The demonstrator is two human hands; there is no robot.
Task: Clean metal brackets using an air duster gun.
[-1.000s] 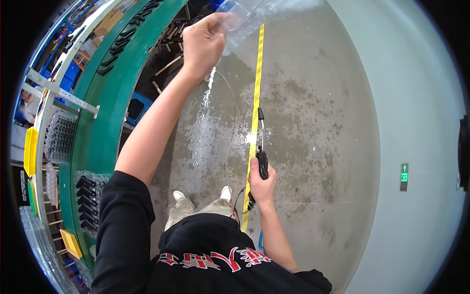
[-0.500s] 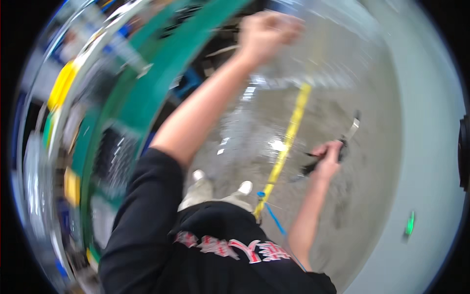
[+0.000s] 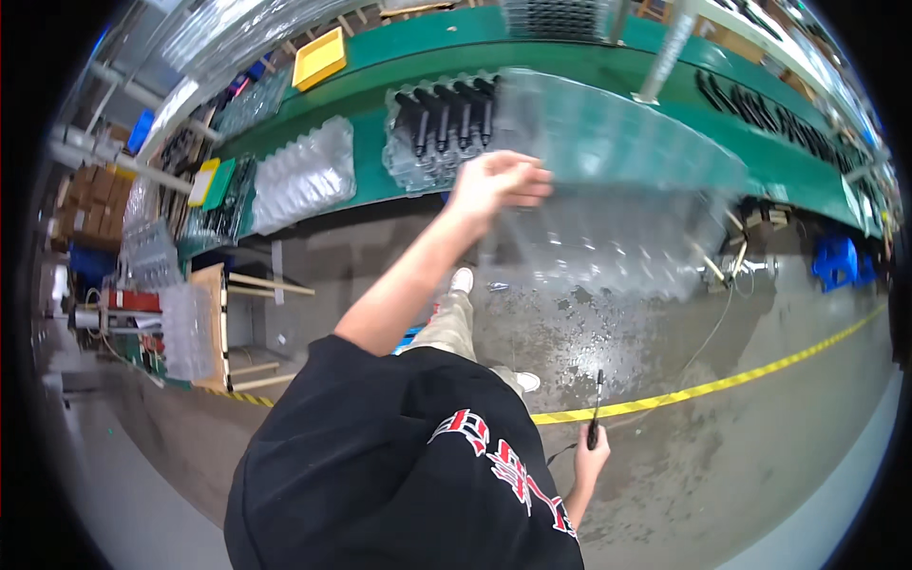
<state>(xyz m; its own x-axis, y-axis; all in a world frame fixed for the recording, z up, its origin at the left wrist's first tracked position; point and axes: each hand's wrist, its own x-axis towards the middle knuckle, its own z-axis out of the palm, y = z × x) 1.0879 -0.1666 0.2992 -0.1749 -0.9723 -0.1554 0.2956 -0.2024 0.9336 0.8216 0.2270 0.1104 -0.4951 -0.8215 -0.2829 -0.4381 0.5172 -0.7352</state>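
My left hand is raised in front of the green bench, its fingers closed on the edge of a transparent plastic moulded tray. The tray hangs out to the right of that hand, blurred by motion, with rows of hollows. Low on the right, my right hand grips a slim black wand-shaped appliance by its thicker end. Its thin end points away from me, and a dark cord seems to trail beside the hand. On the bench near my left hand, another transparent tray carries several black wand-shaped pieces.
The long green bench curves across the far side, bearing a white moulded tray, a yellow bin and a row of black pieces. A blue stool stands right. Yellow tape crosses the wet-looking floor.
My view has swung round to face the bench, which was at the left before. The left hand keeps its tray, now more fully in view; the right hand still grips the black appliance.
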